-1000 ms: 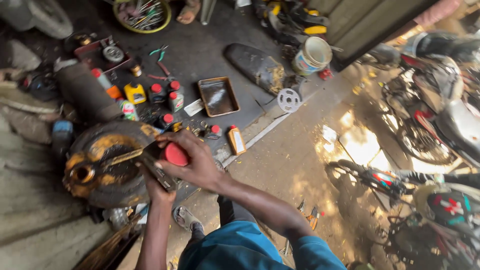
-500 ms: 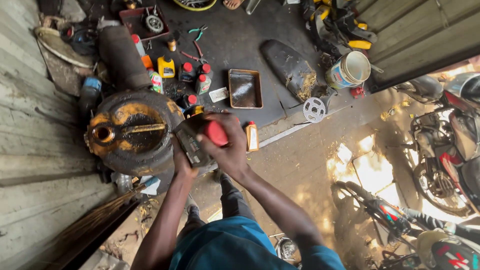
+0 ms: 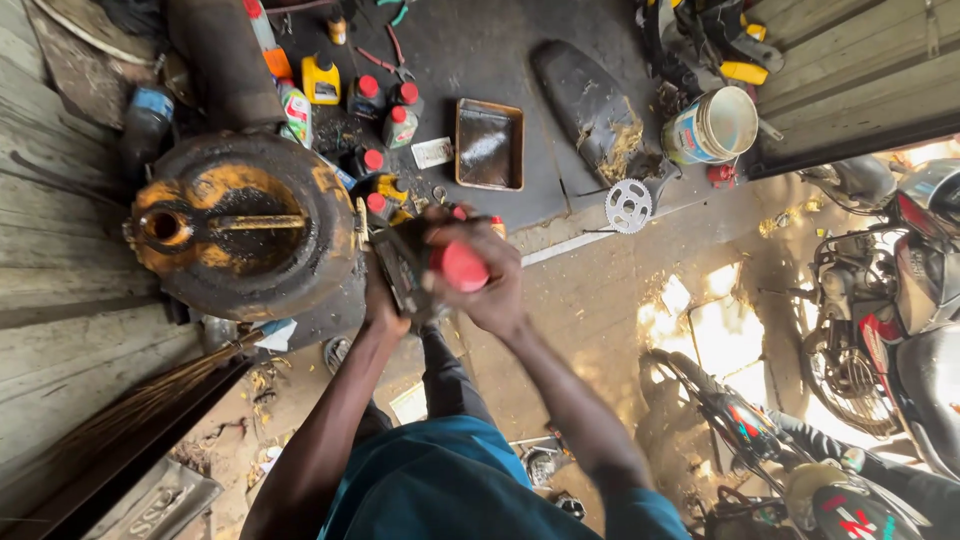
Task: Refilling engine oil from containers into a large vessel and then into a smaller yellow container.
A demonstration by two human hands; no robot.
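My left hand [image 3: 385, 300] grips a dark oil bottle [image 3: 405, 268] by its body, tilted in front of me. My right hand [image 3: 480, 270] wraps around the bottle's red cap [image 3: 463, 266] at its upper end. Both hands hover just right of a large round black and yellow drum [image 3: 245, 225] with a small opening on its left side. My arms reach out from my blue shirt at the bottom of the view.
Several small bottles with red caps [image 3: 385, 110] and a yellow can [image 3: 321, 80] stand behind the drum. A rusty metal tray [image 3: 488, 145], a sprocket [image 3: 628, 205], a white bucket [image 3: 712, 126] and a black seat [image 3: 590, 105] lie on the floor. Motorcycles [image 3: 880, 300] stand at right.
The view has shifted so the drum and hands sit more to the centre. Both hands keep hold of the bottle and cap, which has turned slightly.
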